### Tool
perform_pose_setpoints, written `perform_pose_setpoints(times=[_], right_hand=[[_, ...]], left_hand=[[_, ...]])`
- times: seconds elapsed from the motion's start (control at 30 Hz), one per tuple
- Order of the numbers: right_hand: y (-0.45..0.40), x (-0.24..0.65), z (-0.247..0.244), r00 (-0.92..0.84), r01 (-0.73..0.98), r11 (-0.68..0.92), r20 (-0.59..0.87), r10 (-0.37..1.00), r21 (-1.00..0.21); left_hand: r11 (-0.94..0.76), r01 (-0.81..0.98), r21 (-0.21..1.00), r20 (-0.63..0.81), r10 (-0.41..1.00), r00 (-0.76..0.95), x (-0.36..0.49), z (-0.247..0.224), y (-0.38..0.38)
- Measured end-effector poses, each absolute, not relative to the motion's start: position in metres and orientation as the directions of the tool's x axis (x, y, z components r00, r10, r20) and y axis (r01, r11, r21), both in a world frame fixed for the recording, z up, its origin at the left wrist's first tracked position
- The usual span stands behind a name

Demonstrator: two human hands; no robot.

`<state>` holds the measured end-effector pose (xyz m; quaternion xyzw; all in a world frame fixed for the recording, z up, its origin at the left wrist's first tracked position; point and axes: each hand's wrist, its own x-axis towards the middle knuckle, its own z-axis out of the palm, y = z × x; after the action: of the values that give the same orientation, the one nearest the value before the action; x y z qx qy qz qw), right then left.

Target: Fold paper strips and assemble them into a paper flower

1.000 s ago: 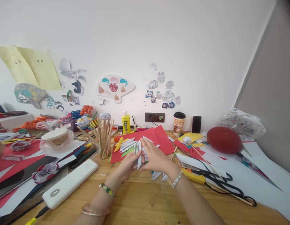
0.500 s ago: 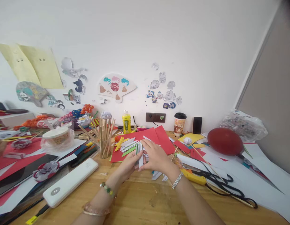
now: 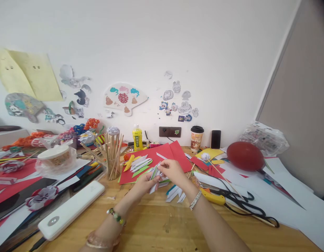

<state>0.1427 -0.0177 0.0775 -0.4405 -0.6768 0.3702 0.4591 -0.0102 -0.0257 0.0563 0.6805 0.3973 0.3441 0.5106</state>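
So there's a big white wall (image 3: 219, 52) behind everything, then a pretty cluttered wooden desk (image 3: 148, 224). Red paper sheets (image 3: 180, 155) lie on it just beyond the hands, with a red balloon (image 3: 245, 156) over on the right and a chunky white power bank (image 3: 72, 208) on the left. The left hand (image 3: 143, 183) and right hand (image 3: 173, 171) are close together in the middle, both gripping a little folded paper bundle (image 3: 155, 171): left supports it from below, right pinches its upper end. It's up in front of the red sheets, near a pile of folded strips (image 3: 141, 163). Smallest stuff: white and blue folded pieces (image 3: 174, 193) near the right wrist.
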Motion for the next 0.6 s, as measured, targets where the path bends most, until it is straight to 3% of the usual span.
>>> perform_pose_setpoints(times=[0.13, 0.3, 0.47, 0.53, 0.6], right_hand=[[-0.015, 0.144, 0.08, -0.063, 0.281, 0.276, 0.27, 0.961, -0.919], [-0.014, 0.144, 0.081, 0.042, 0.219, 0.251, 0.266, 0.963, -0.943], [-0.019, 0.141, 0.085, -0.19, 0.213, 0.337, 0.299, 0.935, -0.917], [-0.02, 0.153, 0.092, -0.251, 0.313, 0.382, 0.312, 0.916, -0.87], [-0.018, 0.181, 0.098, -0.157, 0.553, 0.357, 0.327, 0.932, -0.753]], left_hand=[[-0.137, 0.166, 0.977, 0.036, 0.864, 0.502, -0.009, 0.056, -0.027], [-0.119, 0.115, 0.986, 0.055, 0.889, 0.454, -0.01, 0.053, -0.024], [-0.172, 0.175, 0.969, 0.066, 0.87, 0.489, -0.014, 0.054, -0.024], [-0.202, 0.19, 0.961, 0.099, 0.89, 0.444, -0.016, 0.053, -0.022], [-0.227, 0.19, 0.955, 0.139, 0.911, 0.388, -0.017, 0.052, -0.018]])
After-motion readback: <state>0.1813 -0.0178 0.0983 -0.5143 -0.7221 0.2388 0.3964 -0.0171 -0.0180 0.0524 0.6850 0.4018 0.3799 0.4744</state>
